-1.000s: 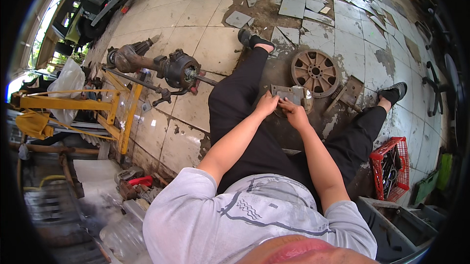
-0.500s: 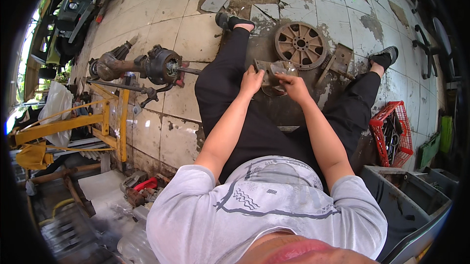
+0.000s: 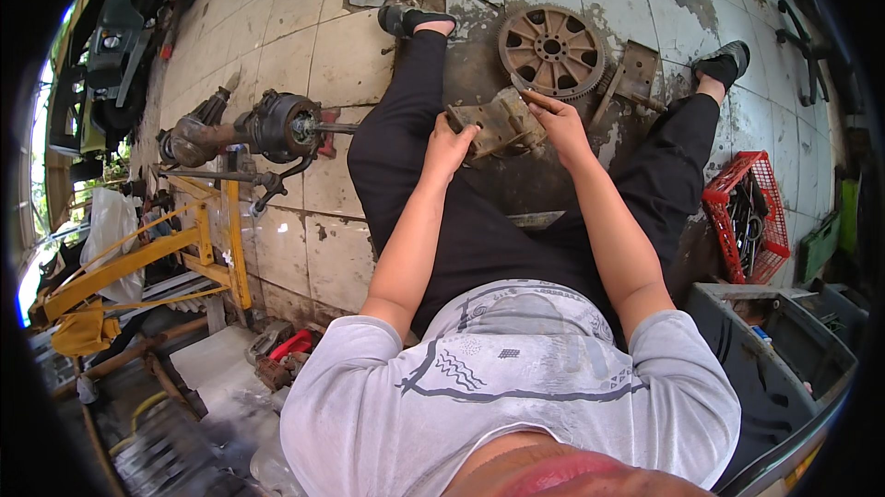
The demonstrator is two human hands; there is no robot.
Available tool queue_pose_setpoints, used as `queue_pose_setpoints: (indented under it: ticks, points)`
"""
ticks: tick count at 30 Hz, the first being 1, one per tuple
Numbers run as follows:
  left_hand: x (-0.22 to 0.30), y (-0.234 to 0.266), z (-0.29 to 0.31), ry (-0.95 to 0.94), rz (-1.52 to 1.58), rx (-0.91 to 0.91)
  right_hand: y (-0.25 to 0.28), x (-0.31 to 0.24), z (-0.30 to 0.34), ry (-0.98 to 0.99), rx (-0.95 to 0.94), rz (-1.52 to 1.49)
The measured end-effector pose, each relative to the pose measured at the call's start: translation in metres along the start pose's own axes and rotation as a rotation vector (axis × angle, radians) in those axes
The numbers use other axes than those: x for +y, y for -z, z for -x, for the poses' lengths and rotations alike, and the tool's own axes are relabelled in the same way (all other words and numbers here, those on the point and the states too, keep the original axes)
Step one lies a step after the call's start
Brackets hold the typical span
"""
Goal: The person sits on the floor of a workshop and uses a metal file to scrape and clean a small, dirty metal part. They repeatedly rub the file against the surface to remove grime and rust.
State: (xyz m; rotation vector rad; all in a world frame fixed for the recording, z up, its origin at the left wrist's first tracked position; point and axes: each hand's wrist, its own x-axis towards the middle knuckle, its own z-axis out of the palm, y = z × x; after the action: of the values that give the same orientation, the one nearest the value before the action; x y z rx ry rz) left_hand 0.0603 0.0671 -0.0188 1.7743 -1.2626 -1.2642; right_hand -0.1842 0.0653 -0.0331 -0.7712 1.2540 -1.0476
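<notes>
Between my legs, just above the floor, a rusty, dirt-caked metal bracket point(image 3: 493, 121) with bolt holes is tilted toward me. My left hand point(image 3: 448, 147) is closed on its left edge, the thumb on its face. At the bracket's right side my right hand point(image 3: 560, 128) is closed round a thin flat tool point(image 3: 519, 82). Only the tool's pale tip shows beyond the fingers; its exact kind is too small to tell. Just past my hands a large brown toothed flywheel point(image 3: 544, 29) lies flat on the floor.
Right of the flywheel lies a rusty plate point(image 3: 637, 68) on a bar. A red crate point(image 3: 779, 211) of tools and a grey bin point(image 3: 719, 308) stand at my right. On the left are an axle assembly point(image 3: 207, 128) and a yellow frame point(image 3: 120, 266). Broken tiles lie ahead.
My left hand has moved slightly left and down with the bracket, which is turned to show more of its face. My right hand has risen, and the thin tool now points up and away.
</notes>
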Motion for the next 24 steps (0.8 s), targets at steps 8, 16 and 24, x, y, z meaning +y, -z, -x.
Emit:
queue_pose_setpoints:
  ticks: [8, 16, 24]
  points:
    - [-0.022, -0.006, -0.005, 0.183, 0.285, -0.135, -0.014, 0.042, -0.007, -0.114, -0.151, 0.461]
    - [-0.04, -0.015, -0.014, 0.464, 0.56, -0.216, -0.014, 0.04, -0.002, -0.068, -0.254, 0.422]
    - [-0.031, -0.027, -0.012, 0.36, 0.539, -0.32, -0.026, 0.048, 0.013, -0.036, -0.248, 0.309]
